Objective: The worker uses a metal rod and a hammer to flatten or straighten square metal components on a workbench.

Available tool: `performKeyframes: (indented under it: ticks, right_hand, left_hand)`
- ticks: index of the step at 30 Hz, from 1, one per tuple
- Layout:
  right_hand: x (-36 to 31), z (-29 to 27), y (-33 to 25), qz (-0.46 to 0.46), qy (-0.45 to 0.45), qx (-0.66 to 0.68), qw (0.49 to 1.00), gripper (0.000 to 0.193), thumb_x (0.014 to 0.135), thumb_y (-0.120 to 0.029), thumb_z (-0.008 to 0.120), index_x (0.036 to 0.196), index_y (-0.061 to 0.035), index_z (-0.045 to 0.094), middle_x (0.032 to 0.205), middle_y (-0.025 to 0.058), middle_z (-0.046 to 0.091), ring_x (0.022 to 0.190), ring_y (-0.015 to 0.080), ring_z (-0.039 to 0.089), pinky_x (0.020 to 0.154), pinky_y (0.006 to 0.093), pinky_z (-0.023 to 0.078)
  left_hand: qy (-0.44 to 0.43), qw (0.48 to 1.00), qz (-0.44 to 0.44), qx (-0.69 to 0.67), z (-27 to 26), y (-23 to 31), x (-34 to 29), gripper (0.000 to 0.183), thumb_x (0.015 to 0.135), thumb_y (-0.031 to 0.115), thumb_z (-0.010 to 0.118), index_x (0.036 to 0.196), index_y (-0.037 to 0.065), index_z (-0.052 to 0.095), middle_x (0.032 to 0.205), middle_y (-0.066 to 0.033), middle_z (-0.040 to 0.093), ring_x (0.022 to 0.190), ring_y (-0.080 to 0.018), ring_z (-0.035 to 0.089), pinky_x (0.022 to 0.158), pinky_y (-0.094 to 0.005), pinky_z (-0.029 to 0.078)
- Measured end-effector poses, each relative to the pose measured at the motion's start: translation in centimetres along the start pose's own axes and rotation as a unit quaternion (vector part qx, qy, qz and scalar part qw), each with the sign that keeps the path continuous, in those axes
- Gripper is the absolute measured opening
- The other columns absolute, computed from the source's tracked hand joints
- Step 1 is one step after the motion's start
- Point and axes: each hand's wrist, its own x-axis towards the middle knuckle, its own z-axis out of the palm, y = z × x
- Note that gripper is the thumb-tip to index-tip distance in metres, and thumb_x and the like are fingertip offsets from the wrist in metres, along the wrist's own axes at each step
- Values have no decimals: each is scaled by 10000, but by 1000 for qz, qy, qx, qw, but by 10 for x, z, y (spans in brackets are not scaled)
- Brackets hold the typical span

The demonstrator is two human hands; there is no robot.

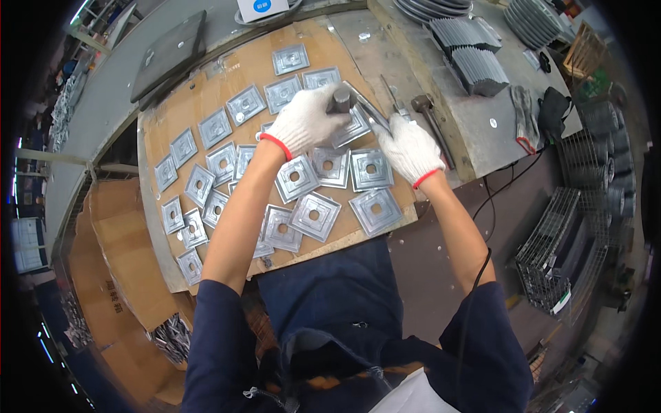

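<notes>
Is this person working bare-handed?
No, the left hand and right hand are both covered by white gloves.

We note printing on several surfaces. On the white box (245, 10) at the upper edge, we see a blue round mark (261, 6) bearing small white characters. On the brown carton (93, 268) at left, we find a short line of dark characters (113, 296), slanted in this view. The cardboard sheet (318, 41) on the bench carries faint print (233, 67), too weak for us to read. On the wire basket (544, 241) at right, we observe a white label (561, 303), its content illegible.
</notes>
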Motion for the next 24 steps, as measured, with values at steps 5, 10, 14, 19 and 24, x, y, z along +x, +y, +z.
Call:
performKeyframes:
  ticks: [5, 10, 14, 19, 24]
  right_hand:
    - [-42, 3, -16, 11, 94, 110, 989, 433, 1094, -442, 588, 1098, -10, 615, 784, 289, 707, 803, 507, 728, 716, 600, 578]
    - [-80, 28, -3, 4, 51, 1, 999, 376, 1092, -424, 613, 1063, -50, 585, 673, 221, 668, 624, 452, 705, 547, 563, 548]
    - [-93, 28, -12, 6, 90, 29, 996, 351, 1082, -401, 638, 1086, -53, 597, 672, 207, 676, 610, 437, 706, 539, 544, 551]
    - [-97, 24, -6, 74, -25, -13, 997, 371, 1098, -435, 595, 1121, -65, 600, 759, 254, 708, 751, 490, 733, 665, 591, 571]
    - [-82, 1, -15, 68, 12, 95, 993, 441, 1121, -467, 537, 1149, -33, 612, 857, 307, 714, 842, 543, 705, 756, 635, 540]
  left_hand:
    - [44, 996, -69, 20, -10, -11, -4, 399, 925, 266, 828, 1269, 88, 731, 1077, -128, 820, 985, -242, 786, 918, -362, 608]
    - [63, 993, -80, -53, -10, -7, -7, 433, 912, 308, 821, 1269, 80, 731, 1089, -144, 818, 986, -251, 790, 898, -369, 604]
    - [72, 996, -57, 0, -4, -7, -7, 480, 897, 337, 823, 1277, 61, 726, 1030, -123, 818, 890, -216, 754, 849, -350, 594]
    - [90, 991, -75, -61, -15, 11, -13, 527, 878, 348, 840, 1280, 29, 721, 976, -104, 810, 842, -176, 712, 829, -334, 589]
    - [102, 987, -65, -105, -25, -8, -13, 481, 898, 310, 831, 1265, 19, 724, 970, -109, 799, 848, -155, 715, 821, -318, 593]
